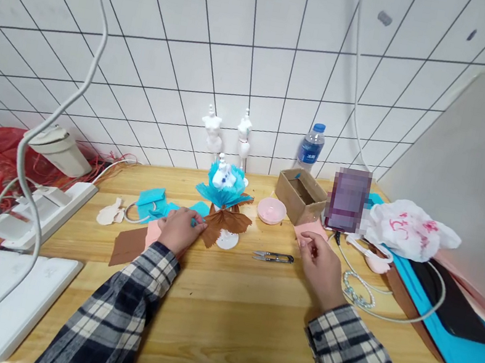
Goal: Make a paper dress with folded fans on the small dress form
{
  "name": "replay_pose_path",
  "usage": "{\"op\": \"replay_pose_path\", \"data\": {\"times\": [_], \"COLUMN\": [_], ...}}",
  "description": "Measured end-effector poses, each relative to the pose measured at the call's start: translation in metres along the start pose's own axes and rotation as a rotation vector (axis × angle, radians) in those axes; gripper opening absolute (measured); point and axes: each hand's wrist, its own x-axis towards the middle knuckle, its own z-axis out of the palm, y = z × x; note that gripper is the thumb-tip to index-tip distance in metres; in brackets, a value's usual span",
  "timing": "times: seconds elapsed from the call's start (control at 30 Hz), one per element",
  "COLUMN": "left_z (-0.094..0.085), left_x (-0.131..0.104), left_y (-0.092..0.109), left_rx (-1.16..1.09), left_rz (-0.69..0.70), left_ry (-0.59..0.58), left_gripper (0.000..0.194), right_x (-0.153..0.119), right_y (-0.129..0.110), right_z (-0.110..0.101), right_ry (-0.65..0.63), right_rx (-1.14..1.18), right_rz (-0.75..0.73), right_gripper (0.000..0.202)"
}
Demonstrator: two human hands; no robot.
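Observation:
A small white dress-form figure (223,177) stands mid-table, dressed in ruffled blue crepe paper (207,191) and a brown paper skirt (228,221) over a round white base (227,240). My left hand (181,229) is at the skirt's left edge, its bent fingertips closed on the brown paper; the thumb is hidden. Pink and brown paper sheets (128,246) lie under and beside that hand. My right hand (319,265) has curled fingers, thumb and forefinger close together, by a pink paper piece (310,231). What it pinches, if anything, is too small to tell. Thread snips (273,257) lie between my hands.
Two white dress forms (212,129) stand at the tiled wall. A pink bowl (272,210), cardboard box (301,195), water bottle (312,145) and blurred-out device (348,200) are behind. Blue paper scraps (151,203) lie left, near a power strip (48,216). Beads (359,291) and a cable lie right.

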Motion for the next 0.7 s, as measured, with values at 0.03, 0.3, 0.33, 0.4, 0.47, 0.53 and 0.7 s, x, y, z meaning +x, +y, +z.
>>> {"op": "replay_pose_path", "data": {"times": [0.03, 0.3, 0.33, 0.4, 0.47, 0.53, 0.7], "left_z": [-0.006, -0.037, -0.035, -0.030, -0.024, -0.019, -0.023], "left_x": [-0.004, -0.077, -0.086, -0.099, -0.106, -0.107, -0.077], "left_y": [-0.002, -0.014, -0.008, 0.007, 0.020, 0.025, -0.016], "left_rx": [-0.023, -0.536, -0.538, -0.527, -0.530, -0.605, -0.711], "left_rz": [0.008, 0.229, 0.259, 0.323, 0.318, 0.302, 0.230], "left_ry": [0.020, -0.513, -0.557, -0.577, -0.529, -0.502, -0.270], "left_gripper": [0.024, 0.020, 0.020, 0.022, 0.022, 0.022, 0.029], "right_x": [-0.001, -0.039, -0.046, -0.057, -0.064, -0.066, -0.057], "right_y": [-0.003, -0.072, -0.083, -0.101, -0.109, -0.109, -0.087], "right_z": [0.001, 0.016, 0.020, 0.028, 0.034, 0.038, 0.038], "right_ry": [-0.006, -0.371, -0.457, -0.583, -0.669, -0.691, -0.572], "right_rx": [0.019, 0.421, 0.494, 0.560, 0.603, 0.641, 0.498], "right_rz": [-0.031, -0.301, -0.322, -0.283, -0.156, -0.016, -0.002], "right_gripper": [0.030, 0.033, 0.042, 0.052, 0.046, 0.036, 0.028]}}
